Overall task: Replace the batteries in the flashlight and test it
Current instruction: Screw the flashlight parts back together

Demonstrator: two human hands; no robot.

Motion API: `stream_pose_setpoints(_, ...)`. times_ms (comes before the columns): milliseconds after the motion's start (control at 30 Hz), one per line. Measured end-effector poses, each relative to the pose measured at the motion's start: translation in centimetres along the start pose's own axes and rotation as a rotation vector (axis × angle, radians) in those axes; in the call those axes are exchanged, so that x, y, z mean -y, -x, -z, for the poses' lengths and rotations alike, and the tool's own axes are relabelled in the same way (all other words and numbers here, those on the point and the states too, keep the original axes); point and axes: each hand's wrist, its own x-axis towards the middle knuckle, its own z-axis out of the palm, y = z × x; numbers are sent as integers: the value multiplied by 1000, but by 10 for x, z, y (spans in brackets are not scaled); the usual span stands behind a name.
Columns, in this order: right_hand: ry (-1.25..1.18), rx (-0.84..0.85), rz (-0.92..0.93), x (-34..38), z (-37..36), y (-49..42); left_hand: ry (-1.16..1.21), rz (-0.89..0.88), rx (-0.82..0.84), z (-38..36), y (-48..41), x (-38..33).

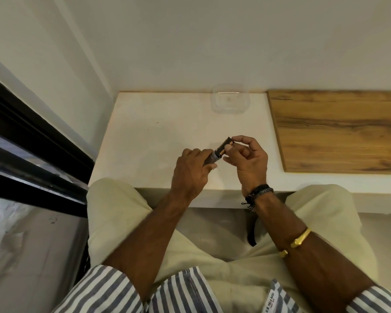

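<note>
Your left hand (191, 170) is gripping the flashlight (210, 159), fingers curling round its dark body just above the table (149, 136). The battery holder (224, 148) is sticking partly out of the open end, angling up and right. Your right hand (251, 161) is pinching the holder's far tip between thumb and forefinger, the other fingers hanging loose. You're working the battery-swap step, I judge; whether the holder is going in or out I cannot tell. Next you'll be needing a straight move along the tube's axis, with the left hand bracing firmly. A wooden board (336, 129) is lying well apart.
</note>
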Motion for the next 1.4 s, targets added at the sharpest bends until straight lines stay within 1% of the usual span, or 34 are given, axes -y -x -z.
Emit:
stream_pose_setpoints(133, 81, -15, 67, -4, 3, 0, 14, 1, -22, 3, -1, -1)
stream_pose_setpoints(267, 211, -5, 139, -11, 1, 3, 16, -29, -46, 5, 0, -5)
stream_pose_setpoints(367, 283, 1, 146, -21, 1, 5, 16, -16, -54, 5, -2, -5)
stream_pose_setpoints(467, 310, 10, 110, -25, 1, 4, 17, -8, -62, 3, -2, -2)
stream_pose_setpoints(533, 280, -45, 71, -23, 4, 0, 24, 5, -51, 3, -3, -2)
stream_pose_setpoints(633, 251, -179, 14, -17, 18, -13, 52, 21, -31, 2, -4, -3)
stream_pose_setpoints(767, 282, -264, -84, -20, 42, -31, 88, 29, -26, -2, -5, -3)
stream_pose_setpoints(833, 433, -300, -56, -26, 50, -40, 88, 32, -5, -4, -5, -2)
stream_pose_setpoints(900, 713, -294, -6, -34, 57, -49, 91, 28, 14, -7, -5, -1)
stream_pose_setpoints(933, 850, -262, 5, -36, 59, -53, 92, 21, 17, -8, -4, 0)
stream_pose_setpoints(1000, 1024, -164, 5, -41, 62, -58, 90, 11, 19, -10, -3, 1)
stream_pose_setpoints(1100, 1140, -83, -21, -42, 59, -60, 90, 10, 26, -12, -3, 3)
stream_pose_setpoints(1233, 1259, -66, -11, -41, 54, -64, 96, 4, 32, -13, -2, 4)
stream_pose_setpoints(1400, 1260, -79, 4, -39, 51, -61, 100, 5, 40, -14, -2, 3)
